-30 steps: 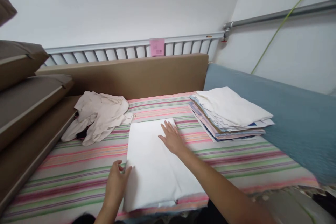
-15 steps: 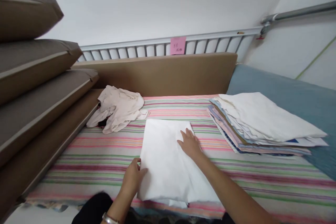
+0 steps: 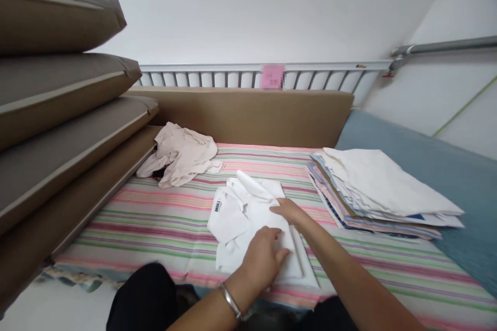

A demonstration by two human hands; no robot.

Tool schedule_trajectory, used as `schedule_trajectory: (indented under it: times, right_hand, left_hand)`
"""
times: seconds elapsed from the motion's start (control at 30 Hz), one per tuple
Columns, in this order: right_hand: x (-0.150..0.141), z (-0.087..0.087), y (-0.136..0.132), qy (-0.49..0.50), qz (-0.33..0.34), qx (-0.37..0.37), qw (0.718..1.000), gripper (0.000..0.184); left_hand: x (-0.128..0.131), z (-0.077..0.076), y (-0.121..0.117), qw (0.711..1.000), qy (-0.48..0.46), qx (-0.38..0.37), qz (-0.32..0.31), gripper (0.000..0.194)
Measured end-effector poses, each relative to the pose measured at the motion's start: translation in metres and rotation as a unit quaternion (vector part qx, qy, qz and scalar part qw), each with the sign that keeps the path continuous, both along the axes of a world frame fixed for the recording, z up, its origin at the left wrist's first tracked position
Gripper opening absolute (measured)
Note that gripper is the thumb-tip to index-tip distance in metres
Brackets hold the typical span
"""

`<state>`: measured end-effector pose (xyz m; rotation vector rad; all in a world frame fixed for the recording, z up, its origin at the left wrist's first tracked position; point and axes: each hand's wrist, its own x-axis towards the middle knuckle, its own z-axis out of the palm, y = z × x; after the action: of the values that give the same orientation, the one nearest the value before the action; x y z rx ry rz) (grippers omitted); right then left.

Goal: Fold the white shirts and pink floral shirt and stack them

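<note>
A white garment point(image 3: 240, 212) with a collar and a small dark label lies half folded on the striped sheet point(image 3: 155, 222). My left hand point(image 3: 264, 256) rests on the garment's near part, fingers curled over the folded-over cloth. My right hand point(image 3: 289, 211) lies on the right side of the garment, fingers extended and pressing the fabric.
A crumpled cream garment point(image 3: 182, 154) lies at the back left. A stack of folded clothes point(image 3: 380, 191) sits at the right beside a blue mattress point(image 3: 435, 165). Brown cushions point(image 3: 58, 108) are piled on the left. A brown headboard point(image 3: 248, 116) stands behind.
The white garment lay flat before; its left side is now folded over to the right, showing collar and label. My left hand moved right with the cloth. The view shifted left.
</note>
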<state>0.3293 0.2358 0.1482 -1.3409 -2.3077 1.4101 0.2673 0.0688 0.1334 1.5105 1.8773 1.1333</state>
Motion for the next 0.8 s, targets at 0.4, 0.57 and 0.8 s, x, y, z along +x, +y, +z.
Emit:
schedule_trajectory:
  times: [0.4,0.57,0.8]
  right_hand:
    - [0.085,-0.076,0.030,0.211,-0.148,-0.281,0.925,0.031]
    - [0.086,-0.059,0.040,0.204,-0.140,-0.291,0.924,0.032]
    - [0.088,-0.058,0.040,0.183,-0.145,-0.279,0.931,0.032]
  left_hand:
    - [-0.070,-0.079,-0.098,0.981,0.184,0.039,0.040,0.026]
    - [-0.053,-0.081,-0.082,0.964,0.261,0.028,-0.038,0.030]
    - [-0.061,-0.093,-0.065,0.977,0.208,0.042,0.016,0.024]
